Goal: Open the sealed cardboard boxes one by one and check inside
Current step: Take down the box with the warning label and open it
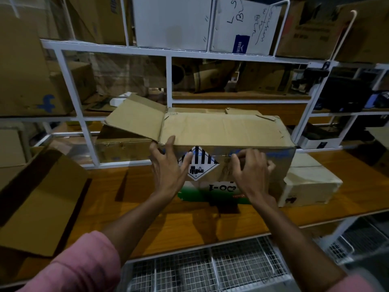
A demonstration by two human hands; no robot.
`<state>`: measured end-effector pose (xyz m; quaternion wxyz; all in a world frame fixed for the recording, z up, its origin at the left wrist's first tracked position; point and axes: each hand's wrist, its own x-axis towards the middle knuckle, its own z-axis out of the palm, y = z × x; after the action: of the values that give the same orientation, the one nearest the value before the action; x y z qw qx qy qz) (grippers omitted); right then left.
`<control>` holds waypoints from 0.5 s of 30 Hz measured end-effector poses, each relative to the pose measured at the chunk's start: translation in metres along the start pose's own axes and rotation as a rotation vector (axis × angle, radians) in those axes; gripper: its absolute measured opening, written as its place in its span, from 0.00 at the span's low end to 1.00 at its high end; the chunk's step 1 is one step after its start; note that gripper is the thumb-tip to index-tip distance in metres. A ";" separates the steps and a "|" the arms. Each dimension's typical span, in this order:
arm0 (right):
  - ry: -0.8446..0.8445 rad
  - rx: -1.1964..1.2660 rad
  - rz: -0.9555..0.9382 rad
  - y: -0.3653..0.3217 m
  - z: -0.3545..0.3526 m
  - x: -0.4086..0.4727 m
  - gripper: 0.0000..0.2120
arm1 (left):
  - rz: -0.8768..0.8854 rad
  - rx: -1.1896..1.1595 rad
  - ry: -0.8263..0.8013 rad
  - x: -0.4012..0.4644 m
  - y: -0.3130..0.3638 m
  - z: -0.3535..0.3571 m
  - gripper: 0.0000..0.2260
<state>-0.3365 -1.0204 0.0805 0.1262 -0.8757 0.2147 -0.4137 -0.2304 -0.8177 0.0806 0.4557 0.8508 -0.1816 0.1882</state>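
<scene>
A long brown cardboard box [223,131] lies on the wooden shelf [189,220] in front of me, with a black-and-white diamond hazard label on its near side. One end flap [134,119] at the left stands folded out. My left hand [168,167] rests flat on the near side by the label, fingers spread, thumb at the top edge. My right hand [250,171] is curled against the near side, fingertips at the strip of clear tape along the upper edge. The inside of the box is hidden.
An open, empty brown box [40,199] sits tilted at the left. A smaller taped box [309,184] lies just right of the long one. A white metal rack [168,81] with more boxes stands behind. Wire mesh baskets [210,268] are below the shelf.
</scene>
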 end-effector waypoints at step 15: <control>-0.188 -0.194 0.181 0.049 -0.033 0.087 0.23 | -0.028 -0.167 0.002 0.023 0.001 0.016 0.24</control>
<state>-0.3264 -1.1066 0.1397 0.0974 -0.8957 0.3189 -0.2941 -0.2087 -0.8352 0.0840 0.5279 0.8120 -0.1845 0.1671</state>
